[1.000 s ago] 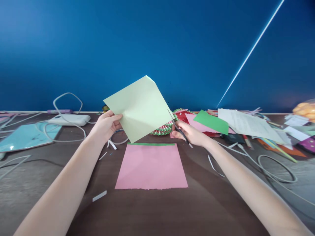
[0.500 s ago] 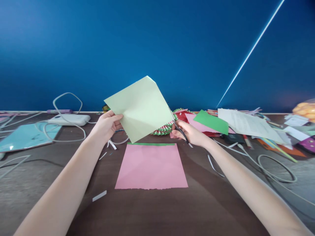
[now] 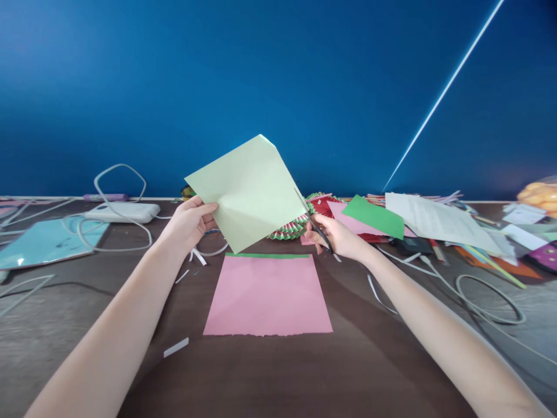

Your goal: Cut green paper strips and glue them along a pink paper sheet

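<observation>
1. Since the earlier frame, the scissors (image 3: pixel 322 234) have been opened slightly, and a blade is now seen against the pale green sheet (image 3: pixel 250 191); the sheet has hardly been shifted.
2. On the dark table (image 3: pixel 282 377), a pink sheet (image 3: pixel 267 299) is laid flat, nearer the camera than the raised sheet.
3. The pale green sheet is held up at a tilt; its lower-left edge is pinched by the left hand (image 3: pixel 188 223), thumb in front, and most of it is extended up and rightward from that grip.
4. Behind its right corner, a pleated paper piece (image 3: pixel 287 230) is partly hidden.
5. The scissors are gripped by the handles in the right hand (image 3: pixel 335 235), blades pointed up-left at the sheet's right corner.
6. A white paper scrap (image 3: pixel 176 347) is left of the pink sheet.
</observation>
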Motion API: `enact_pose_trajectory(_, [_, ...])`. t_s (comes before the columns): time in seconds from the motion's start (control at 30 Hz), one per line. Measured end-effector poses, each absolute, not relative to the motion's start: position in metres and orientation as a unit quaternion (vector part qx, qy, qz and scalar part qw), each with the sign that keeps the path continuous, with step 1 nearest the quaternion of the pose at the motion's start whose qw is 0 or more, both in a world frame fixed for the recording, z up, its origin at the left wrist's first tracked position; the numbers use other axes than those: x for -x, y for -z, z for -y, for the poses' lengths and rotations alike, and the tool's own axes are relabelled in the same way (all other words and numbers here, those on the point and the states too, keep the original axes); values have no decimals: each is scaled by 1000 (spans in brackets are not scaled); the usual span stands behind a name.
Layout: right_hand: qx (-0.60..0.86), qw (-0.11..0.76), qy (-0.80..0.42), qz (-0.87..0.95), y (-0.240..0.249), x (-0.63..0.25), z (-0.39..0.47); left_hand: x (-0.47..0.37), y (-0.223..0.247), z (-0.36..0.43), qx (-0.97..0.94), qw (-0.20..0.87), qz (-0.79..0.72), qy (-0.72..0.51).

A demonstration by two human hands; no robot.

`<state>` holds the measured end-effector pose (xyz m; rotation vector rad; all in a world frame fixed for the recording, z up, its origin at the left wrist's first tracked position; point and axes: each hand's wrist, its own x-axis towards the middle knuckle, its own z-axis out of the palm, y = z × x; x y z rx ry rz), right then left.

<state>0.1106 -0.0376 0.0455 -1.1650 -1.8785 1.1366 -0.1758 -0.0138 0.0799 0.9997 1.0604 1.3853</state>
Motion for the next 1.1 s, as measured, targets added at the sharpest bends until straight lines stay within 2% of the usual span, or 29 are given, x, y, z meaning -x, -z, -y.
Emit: enact_pose_trajectory(1.1, [439, 342, -397, 730, -41, -112, 35, 174, -76, 13, -446, 548, -448, -548])
